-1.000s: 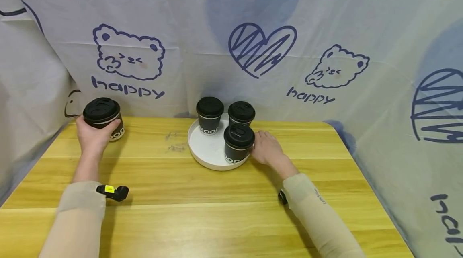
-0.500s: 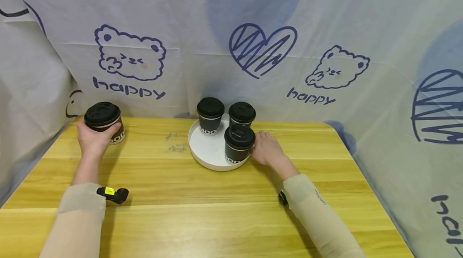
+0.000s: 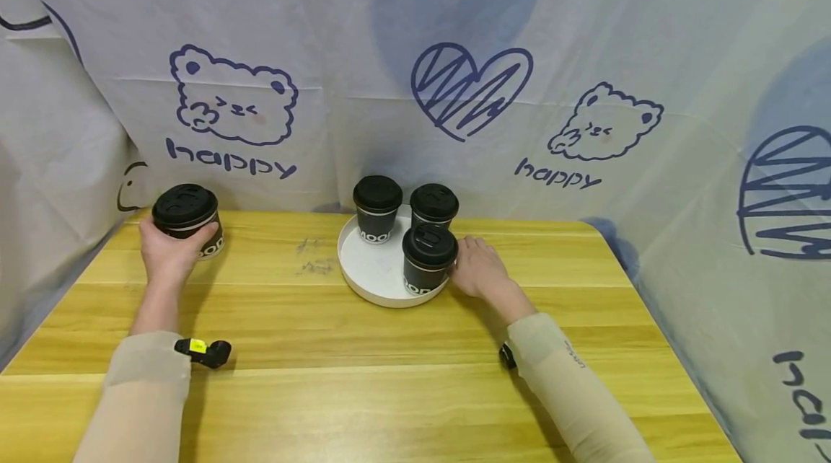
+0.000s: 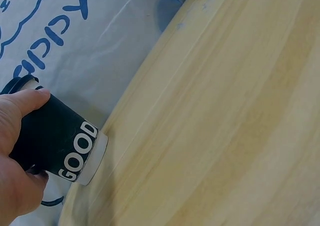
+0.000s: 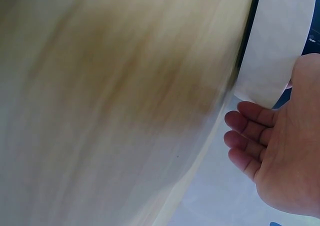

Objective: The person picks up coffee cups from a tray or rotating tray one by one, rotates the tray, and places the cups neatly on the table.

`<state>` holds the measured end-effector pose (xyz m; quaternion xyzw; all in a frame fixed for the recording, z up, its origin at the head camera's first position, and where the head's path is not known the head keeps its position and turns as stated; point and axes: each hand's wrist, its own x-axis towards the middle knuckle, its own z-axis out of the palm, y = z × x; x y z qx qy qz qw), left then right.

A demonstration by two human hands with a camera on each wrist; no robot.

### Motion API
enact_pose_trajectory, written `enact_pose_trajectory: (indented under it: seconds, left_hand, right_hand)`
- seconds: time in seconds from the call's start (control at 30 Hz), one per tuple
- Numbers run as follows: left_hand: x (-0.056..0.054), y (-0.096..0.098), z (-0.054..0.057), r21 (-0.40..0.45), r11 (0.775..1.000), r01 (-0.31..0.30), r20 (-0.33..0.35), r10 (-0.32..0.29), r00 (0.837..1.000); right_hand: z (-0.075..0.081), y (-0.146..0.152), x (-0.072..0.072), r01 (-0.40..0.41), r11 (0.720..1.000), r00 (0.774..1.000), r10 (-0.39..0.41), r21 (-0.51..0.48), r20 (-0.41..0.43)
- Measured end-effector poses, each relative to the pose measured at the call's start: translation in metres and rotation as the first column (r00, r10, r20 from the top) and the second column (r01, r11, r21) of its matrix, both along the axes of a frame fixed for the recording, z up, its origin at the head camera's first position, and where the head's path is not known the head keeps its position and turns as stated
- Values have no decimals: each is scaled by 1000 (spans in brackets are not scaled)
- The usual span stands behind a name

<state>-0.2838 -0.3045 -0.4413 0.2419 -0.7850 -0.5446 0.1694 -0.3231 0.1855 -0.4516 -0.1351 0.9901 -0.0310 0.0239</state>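
Observation:
At the far left, my left hand [image 3: 170,247] grips a dark paper cup [image 3: 214,241] with a black lid, thumb and fingers wrapped round its side. White lettering circles the lower part of this cup; in the left wrist view its pale base [image 4: 94,160] is close over the table's back edge. My right hand [image 3: 480,267] is at the right side of a round white tray [image 3: 363,272]. Its fingers [image 5: 244,141] curl beside the tray's outer wall, with the thumb mostly hidden at the rim. Next to it on the tray stands the front lidded cup [image 3: 428,261].
Two more black-lidded cups stand on the tray, a back-left cup [image 3: 376,207] and a back-right cup [image 3: 433,202], partly hidden by the front one. Under everything is a wooden table [image 3: 337,376]. A printed cloth [image 3: 350,52] hangs right behind its back edge.
My left hand has lowered the cup slightly and brought it a little nearer, then almost stopped. The right hand, tray and its cups keep their places.

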Motion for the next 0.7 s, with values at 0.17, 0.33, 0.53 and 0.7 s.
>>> enact_pose_trajectory:
  seconds: [0.17,0.33,0.53,0.7]
  left_hand:
    - [1,1,2,27,1000,-4,-19,4,1000]
    - [5,6,10,54,998,-21,-48,23,999]
    - [13,16,20,83,995,-47,-124,57,991]
    - [19,25,30,99,992,-76,-182,93,979]
  right_hand:
    - [0,0,0,-4,1000,1000,4,1,8]
    - [0,1,-1,-1,1000,1000,1,-4,6]
    - [-2,2,-1,-6,1000,1000,6,-11,-6]
    - [-3,1,-1,-8,1000,1000,8,-18,-14]
